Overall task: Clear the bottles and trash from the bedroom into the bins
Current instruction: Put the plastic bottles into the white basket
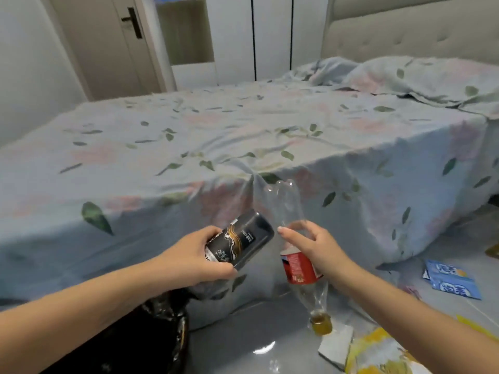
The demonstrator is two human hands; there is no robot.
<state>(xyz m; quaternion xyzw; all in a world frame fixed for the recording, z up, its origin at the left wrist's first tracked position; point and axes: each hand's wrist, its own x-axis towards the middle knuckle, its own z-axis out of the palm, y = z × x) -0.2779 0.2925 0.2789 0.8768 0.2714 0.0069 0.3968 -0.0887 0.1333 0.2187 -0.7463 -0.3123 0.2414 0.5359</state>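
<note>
Soft even light, floor glare, blurry

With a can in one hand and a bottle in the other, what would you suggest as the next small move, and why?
Probably lower the left hand and drop the black can into the black bin bag right beneath it; the right hand holds the clear bottle farther away.

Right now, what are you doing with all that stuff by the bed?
A person is picking up trash by the bed. The left hand holds a black can, tilted above a black bin bag. The right hand grips a clear plastic bottle with a red label, upside down, its cap end pointing at the floor. Blue packets and a yellow wrapper still lie on the floor.
</note>
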